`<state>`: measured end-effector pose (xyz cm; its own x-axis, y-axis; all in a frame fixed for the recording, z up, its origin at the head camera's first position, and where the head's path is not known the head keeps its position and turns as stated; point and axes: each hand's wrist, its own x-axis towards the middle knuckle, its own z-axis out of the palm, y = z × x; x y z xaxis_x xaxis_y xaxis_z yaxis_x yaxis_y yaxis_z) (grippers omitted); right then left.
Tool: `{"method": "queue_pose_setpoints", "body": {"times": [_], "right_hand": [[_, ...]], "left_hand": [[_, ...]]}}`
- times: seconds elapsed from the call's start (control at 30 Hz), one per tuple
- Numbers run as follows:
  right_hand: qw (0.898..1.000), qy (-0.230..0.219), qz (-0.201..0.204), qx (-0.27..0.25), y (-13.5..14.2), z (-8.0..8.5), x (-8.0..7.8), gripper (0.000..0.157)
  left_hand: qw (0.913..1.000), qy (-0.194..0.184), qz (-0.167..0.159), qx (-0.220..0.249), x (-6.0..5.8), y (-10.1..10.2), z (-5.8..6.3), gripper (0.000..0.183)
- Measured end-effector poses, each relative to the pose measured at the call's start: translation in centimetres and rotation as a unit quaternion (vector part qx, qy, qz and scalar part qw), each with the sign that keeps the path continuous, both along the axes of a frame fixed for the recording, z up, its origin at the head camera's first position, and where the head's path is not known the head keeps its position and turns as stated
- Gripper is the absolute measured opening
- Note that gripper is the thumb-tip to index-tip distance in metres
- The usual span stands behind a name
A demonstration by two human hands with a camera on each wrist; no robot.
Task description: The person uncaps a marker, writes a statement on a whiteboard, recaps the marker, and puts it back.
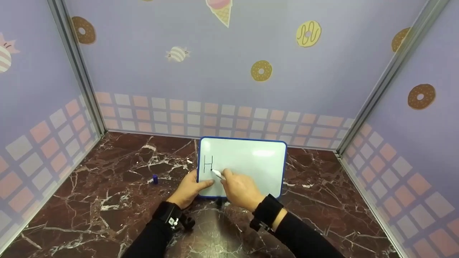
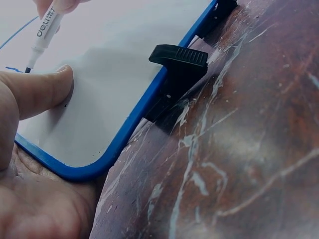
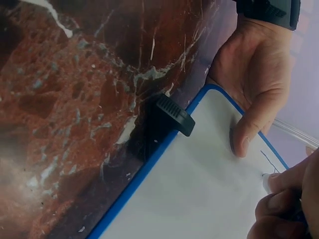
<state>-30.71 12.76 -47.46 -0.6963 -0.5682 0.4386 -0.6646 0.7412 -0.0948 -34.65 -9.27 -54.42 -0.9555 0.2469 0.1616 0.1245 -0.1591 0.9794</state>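
Observation:
A whiteboard [image 1: 251,165] with a blue frame is held up at a tilt over the table. My left hand [image 1: 191,188] grips its lower left edge, thumb on the white face and fingers behind, as the left wrist view shows. My right hand [image 1: 242,188] pinches a white marker [image 1: 218,174], whose dark tip [image 2: 28,69] is at the board's surface. A thin dark letter H [image 1: 208,164] stands near the left edge, and the marker tip is at the foot of its right stroke. A black clip [image 2: 179,57] sits on the board's lower edge.
A blue marker cap [image 1: 155,179] stands on the dark red marbled table [image 1: 118,222], left of the board. Behind the board rises a lilac wall [image 1: 222,64] printed with sweets, and side panels flank the table.

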Motion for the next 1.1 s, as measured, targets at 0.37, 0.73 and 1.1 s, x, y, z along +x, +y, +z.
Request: {"method": "queue_pose_setpoints", "body": {"times": [0.37,0.73,1.1], "right_hand": [[1.0,-0.018,0.008,-0.002,-0.09,-0.22,0.17,0.015],[1.0,-0.024,0.005,-0.002,0.04,-0.3,0.25,0.014],[1.0,-0.027,0.008,-0.005,0.0,0.1,0.6,0.014]], "left_hand": [[1.0,-0.005,0.002,-0.004,-0.04,-0.17,0.12,0.051],[1.0,-0.003,0.006,-0.003,0.03,-0.08,0.13,0.05],[0.9999,-0.013,0.007,-0.006,0.06,0.01,0.27,0.047]]}}
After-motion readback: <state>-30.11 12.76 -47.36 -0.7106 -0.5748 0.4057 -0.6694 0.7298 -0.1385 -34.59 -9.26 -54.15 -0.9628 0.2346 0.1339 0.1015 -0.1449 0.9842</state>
